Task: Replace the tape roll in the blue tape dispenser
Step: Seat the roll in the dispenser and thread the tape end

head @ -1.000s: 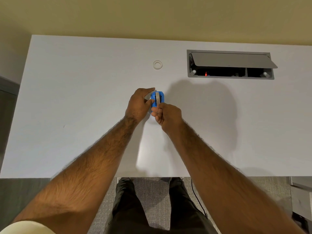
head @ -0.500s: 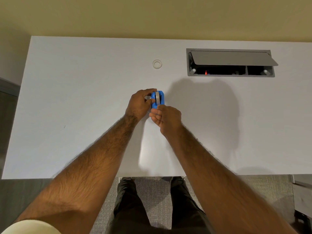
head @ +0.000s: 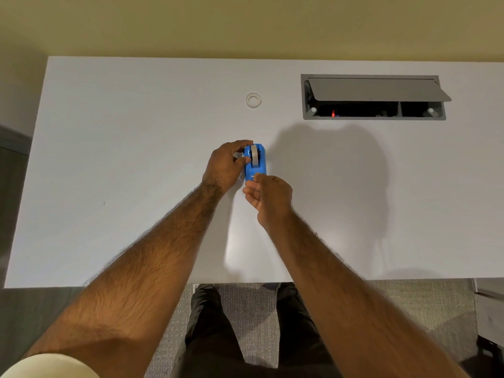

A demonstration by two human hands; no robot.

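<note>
Blue tape dispenser (head: pixel 255 165) between both grips

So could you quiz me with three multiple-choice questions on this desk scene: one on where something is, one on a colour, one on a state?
1. Where does the loose tape ring lie?
A. beyond the dispenser
B. inside the desk hatch
C. on the floor

2. What colour is the tape dispenser?
A. red
B. blue
C. black

3. The desk hatch lid is:
A. missing
B. shut flat
C. propped open

Answers: 1 A, it lies alone on the white desk past both hands; 2 B, the body is bright blue; 3 C, the lid tilts up over a dark cavity.
</note>
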